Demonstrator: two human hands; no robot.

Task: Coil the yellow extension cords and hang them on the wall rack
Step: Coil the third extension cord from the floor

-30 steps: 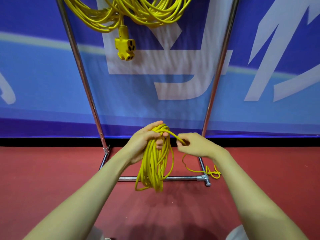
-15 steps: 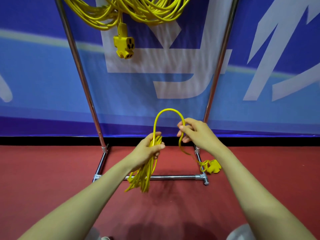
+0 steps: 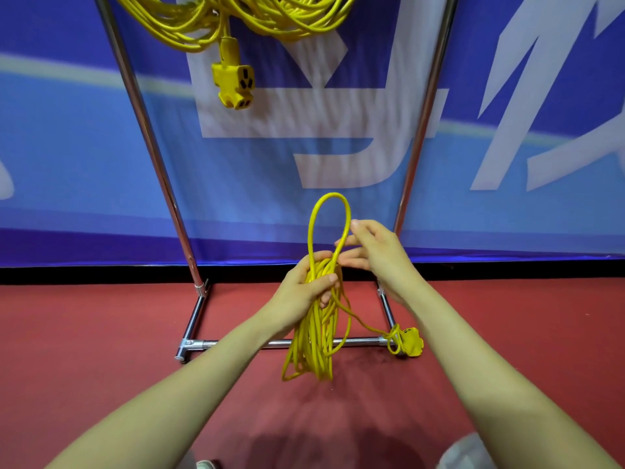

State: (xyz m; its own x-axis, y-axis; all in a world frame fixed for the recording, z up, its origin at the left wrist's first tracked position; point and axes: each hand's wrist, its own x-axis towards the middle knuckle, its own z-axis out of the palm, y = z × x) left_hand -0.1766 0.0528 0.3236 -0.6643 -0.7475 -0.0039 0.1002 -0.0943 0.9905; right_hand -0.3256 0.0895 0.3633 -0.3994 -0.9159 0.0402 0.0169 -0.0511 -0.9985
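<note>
blue banner [image 3: 236, 170] with large white shapes, black strip [image 3: 101, 274] along its foot, red floor [image 3: 84, 350] below, pale shoe tip [image 3: 206, 465] at bottom edge

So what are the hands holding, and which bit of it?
The left hand grips the coiled yellow cord round the top of its loops; the right hand pinches its raised loop.

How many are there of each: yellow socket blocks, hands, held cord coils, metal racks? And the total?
Socket blocks: 2 (hanging socket block, floor socket block)
Hands: 2 (left hand, right hand)
Coils: 1 (held cord coil)
Racks: 1 (metal rack)
Total: 6
</note>
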